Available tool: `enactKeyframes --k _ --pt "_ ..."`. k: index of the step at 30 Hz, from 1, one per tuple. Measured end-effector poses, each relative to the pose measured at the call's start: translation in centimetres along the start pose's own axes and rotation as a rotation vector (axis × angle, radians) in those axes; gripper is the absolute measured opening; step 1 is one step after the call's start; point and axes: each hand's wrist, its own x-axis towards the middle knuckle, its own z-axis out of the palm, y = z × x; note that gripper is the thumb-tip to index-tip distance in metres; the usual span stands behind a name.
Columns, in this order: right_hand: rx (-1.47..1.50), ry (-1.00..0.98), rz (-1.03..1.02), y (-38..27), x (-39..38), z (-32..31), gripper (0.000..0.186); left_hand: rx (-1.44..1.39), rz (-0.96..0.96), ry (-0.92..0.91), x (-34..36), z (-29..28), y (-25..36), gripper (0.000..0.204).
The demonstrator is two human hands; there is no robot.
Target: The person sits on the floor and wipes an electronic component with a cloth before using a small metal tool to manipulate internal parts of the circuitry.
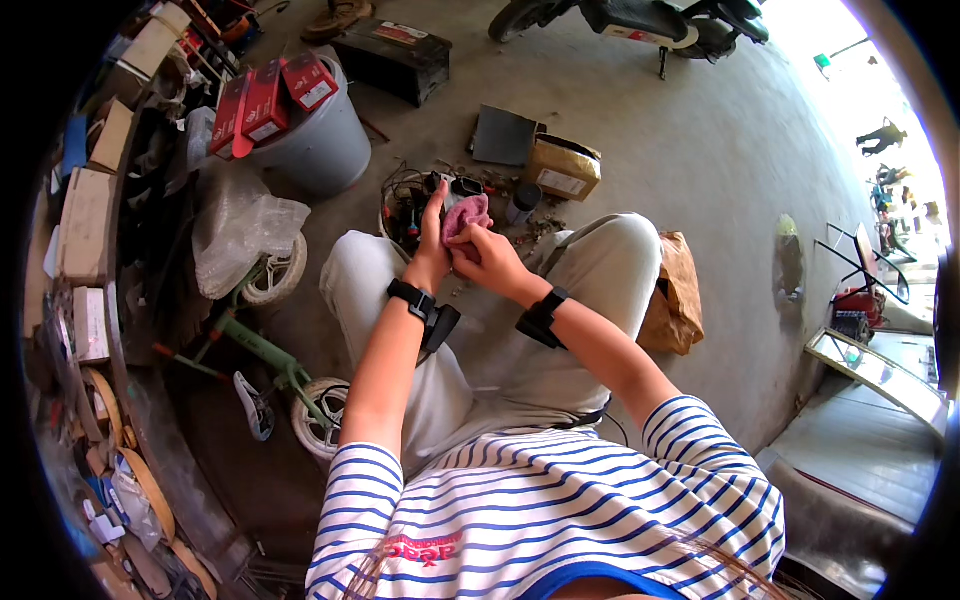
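A crumpled pink cloth (466,214) is between my two hands, out in front of my knees. My right hand (490,262) is closed, its fingers pinching the lower part of the cloth. My left hand (431,250) holds the cloth's left side, with one finger or thumb pointing up along it; whether something else lies inside the cloth is hidden. Just beyond, a round basket of black cables and small parts (402,205) sits on the floor. A dark cylindrical can (523,203) stands to its right.
An opened cardboard box (563,166) and a dark flat panel (505,135) lie ahead. Red boxes (265,100) top a grey bin (335,145) at left, near a green children's bike (262,350). A brown paper bag (672,300) stands beside my right knee. Cluttered shelves (85,225) line the left.
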Motion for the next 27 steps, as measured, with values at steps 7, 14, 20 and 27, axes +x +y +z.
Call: enactKeyframes --k 7,14,20,27 --pt "-0.045 0.106 -0.023 1.1 0.2 -0.1 0.019 0.000 0.002 -0.145 0.0 0.3 0.1 0.072" --pt "-0.051 0.262 0.188 3.6 0.6 -0.2 0.018 0.032 0.239 -0.106 0.1 -0.3 0.0 0.045" --pt "-0.152 0.441 0.363 5.2 0.9 -0.5 0.021 0.099 0.290 -0.047 -1.4 1.2 0.2 0.042" --pt "0.051 0.492 0.509 4.5 1.6 -1.0 0.020 0.065 0.297 -0.073 -1.1 0.8 0.7 0.042"
